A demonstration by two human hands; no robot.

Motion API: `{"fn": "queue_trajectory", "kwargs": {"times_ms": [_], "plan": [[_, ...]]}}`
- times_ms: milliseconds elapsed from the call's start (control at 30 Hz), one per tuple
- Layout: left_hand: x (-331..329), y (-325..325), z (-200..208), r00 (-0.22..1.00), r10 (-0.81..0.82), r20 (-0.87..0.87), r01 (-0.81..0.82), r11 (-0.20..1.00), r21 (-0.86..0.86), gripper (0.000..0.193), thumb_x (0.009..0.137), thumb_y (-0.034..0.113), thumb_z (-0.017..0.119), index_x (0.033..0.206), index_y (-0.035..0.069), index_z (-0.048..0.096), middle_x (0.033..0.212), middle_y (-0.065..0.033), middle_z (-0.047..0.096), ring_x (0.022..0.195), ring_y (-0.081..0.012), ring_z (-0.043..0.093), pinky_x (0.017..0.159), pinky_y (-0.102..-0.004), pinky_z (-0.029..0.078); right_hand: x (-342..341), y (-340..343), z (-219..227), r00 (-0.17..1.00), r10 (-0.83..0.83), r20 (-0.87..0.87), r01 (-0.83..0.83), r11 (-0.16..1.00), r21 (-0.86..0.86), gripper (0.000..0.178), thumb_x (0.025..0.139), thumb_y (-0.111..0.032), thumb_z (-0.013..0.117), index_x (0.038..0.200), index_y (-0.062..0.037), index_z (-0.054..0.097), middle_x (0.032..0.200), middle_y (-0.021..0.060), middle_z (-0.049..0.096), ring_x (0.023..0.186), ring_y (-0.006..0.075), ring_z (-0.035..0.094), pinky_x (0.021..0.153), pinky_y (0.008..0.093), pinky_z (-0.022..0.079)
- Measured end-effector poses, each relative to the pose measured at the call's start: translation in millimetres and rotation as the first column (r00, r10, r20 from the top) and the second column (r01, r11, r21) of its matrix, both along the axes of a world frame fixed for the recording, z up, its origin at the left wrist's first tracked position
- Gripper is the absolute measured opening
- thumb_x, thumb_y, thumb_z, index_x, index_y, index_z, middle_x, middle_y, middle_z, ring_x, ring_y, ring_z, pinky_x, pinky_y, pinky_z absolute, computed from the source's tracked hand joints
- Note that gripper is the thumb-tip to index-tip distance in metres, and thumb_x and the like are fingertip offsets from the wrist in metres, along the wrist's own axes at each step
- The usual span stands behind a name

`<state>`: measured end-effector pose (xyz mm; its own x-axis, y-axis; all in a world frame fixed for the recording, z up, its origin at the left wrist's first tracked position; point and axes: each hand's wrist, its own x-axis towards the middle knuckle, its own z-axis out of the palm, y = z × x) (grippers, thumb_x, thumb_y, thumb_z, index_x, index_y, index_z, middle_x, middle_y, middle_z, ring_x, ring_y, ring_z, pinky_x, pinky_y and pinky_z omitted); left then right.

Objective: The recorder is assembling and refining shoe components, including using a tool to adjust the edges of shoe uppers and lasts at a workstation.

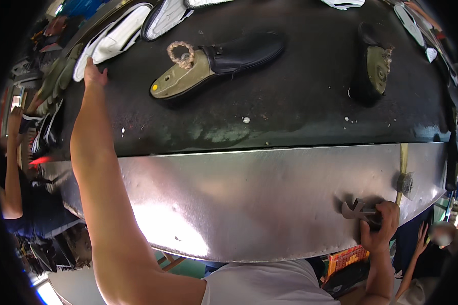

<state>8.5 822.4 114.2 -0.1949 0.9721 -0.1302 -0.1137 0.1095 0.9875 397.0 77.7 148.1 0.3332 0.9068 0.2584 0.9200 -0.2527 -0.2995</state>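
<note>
My left hand (95, 76) is stretched to the far left, its fingertips at the near end of a white shoe (118, 36). Its thumb stands apart from the fingers. At the lower right, my right hand (381, 226) is closed around lasting pliers (358, 210) with a hooked metal jaw, low over the metal bench top. Between my hands, farther off, a black shoe upper (247, 51) sits on an olive-green last (185, 79) with a rope loop (180, 53). A second olive-green last (377, 71), with black shoe material around it, lies at the right.
A shiny metal ledge (269, 198) borders the dark surface (300, 112). A strap (403, 152) with a grey block (405, 183) lies across its right end. More white shoes (168, 19) line the far edge. Other people (12, 188) are at both sides.
</note>
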Motion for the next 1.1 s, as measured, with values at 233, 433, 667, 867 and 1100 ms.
{"fn": "queue_trajectory", "kwargs": {"times_ms": [233,433,667,867,1100], "plan": [[-2,32,-4,0.976,-0.157,-0.149,0.152,0.988,-0.039,0.099,0.077,0.061,0.075,0.148,0.005,0.036,0.152,-0.0217,0.036,0.141,-0.0345,0.034,0.114,-0.0506,0.025,-7,5,6,1.000,0.005,0.007,-0.005,1.000,-0.011,0.041,0.080,-0.028,0.070,0.106,0.0004,0.056,0.098,0.0189,0.058,0.086,0.0380,0.056,0.078,0.0464,0.045],[76,-56,4,0.741,-0.523,-0.421,0.457,0.852,-0.254,0.079,0.079,0.048,0.079,0.138,0.004,0.051,0.139,-0.0135,0.055,0.130,-0.0259,0.049,0.108,-0.0510,0.036,-8,-3,3,1.000,-0.019,0.000,0.019,0.999,0.028,0.043,0.073,-0.020,0.074,0.108,-0.0016,0.057,0.102,0.0186,0.059,0.090,0.0386,0.057,0.080,0.0461,0.046],[7,-181,70,0.829,-0.521,-0.206,0.473,0.848,-0.238,0.038,0.092,0.031,0.068,0.119,0.005,0.061,0.103,-0.0064,0.068,0.089,-0.0160,0.067,0.071,-0.0292,0.056,-14,9,1,0.999,0.033,0.021,-0.036,0.992,0.123,0.043,0.072,-0.019,0.077,0.107,-0.0035,0.058,0.101,0.0170,0.061,0.092,0.0381,0.058,0.081,0.0459,0.046],[-85,-452,60,0.820,-0.539,0.193,0.498,0.838,0.225,0.063,0.094,0.033,0.063,0.141,-0.004,0.041,0.132,-0.0190,0.058,0.115,-0.0325,0.062,0.092,-0.0451,0.054,-15,5,-4,0.996,0.047,0.075,-0.061,0.976,0.207,0.040,0.076,-0.023,0.076,0.107,-0.0036,0.059,0.104,0.0147,0.062,0.096,0.0368,0.058,0.084,0.0460,0.046],[-159,-655,38,0.741,-0.668,-0.068,0.668,0.743,-0.032,0.092,0.076,0.031,0.084,0.145,-0.005,0.034,0.131,-0.0187,0.056,0.119,-0.0316,0.058,0.104,-0.0443,0.046,-20,6,-11,0.982,0.043,0.183,-0.089,0.963,0.255,0.038,0.082,-0.033,0.070,0.106,-0.0028,0.064,0.107,0.0140,0.060,0.101,0.0357,0.056,0.087,0.0457,0.044]]}}
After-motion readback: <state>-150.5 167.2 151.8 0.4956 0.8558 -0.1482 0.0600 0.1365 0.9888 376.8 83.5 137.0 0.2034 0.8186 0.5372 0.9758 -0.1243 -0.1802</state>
